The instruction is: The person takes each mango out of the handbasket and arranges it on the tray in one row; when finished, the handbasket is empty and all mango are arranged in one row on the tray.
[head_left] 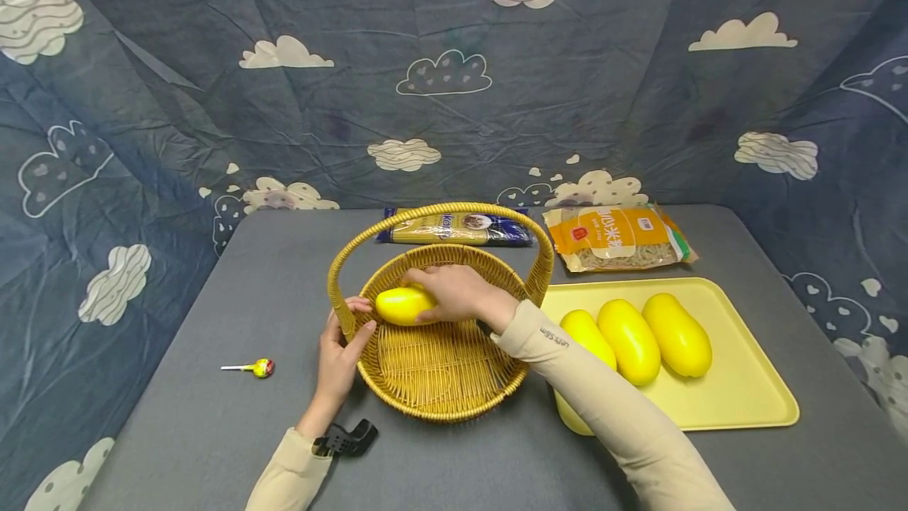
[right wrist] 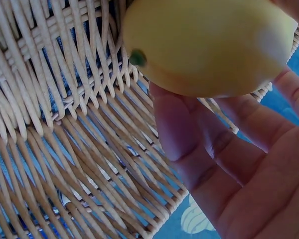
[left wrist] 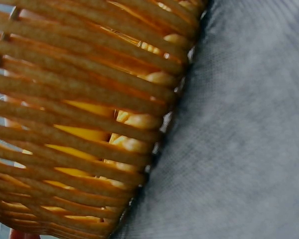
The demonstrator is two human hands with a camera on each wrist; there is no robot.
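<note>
A yellow mango point(head_left: 399, 306) is held in my right hand point(head_left: 454, 291), inside the left part of a round wicker basket point(head_left: 440, 414) with a tall arched handle. In the right wrist view the mango point(right wrist: 209, 50) shows a green stem spot, and my fingers curl beneath and around it. My left hand point(head_left: 336, 353) grips the basket's left rim by the foot of the handle, thumb over the inner side. The left wrist view looks at the basket's woven side point(left wrist: 74, 69) from close up, with yellow showing through the gaps.
Three more mangoes point(head_left: 628, 341) lie on a yellow tray point(head_left: 752, 385) to the right, partly under my right forearm. Behind the basket are a long pasta packet point(head_left: 454, 229) and an orange-and-clear food bag point(head_left: 617, 236). A lollipop point(head_left: 262, 368) lies at the left.
</note>
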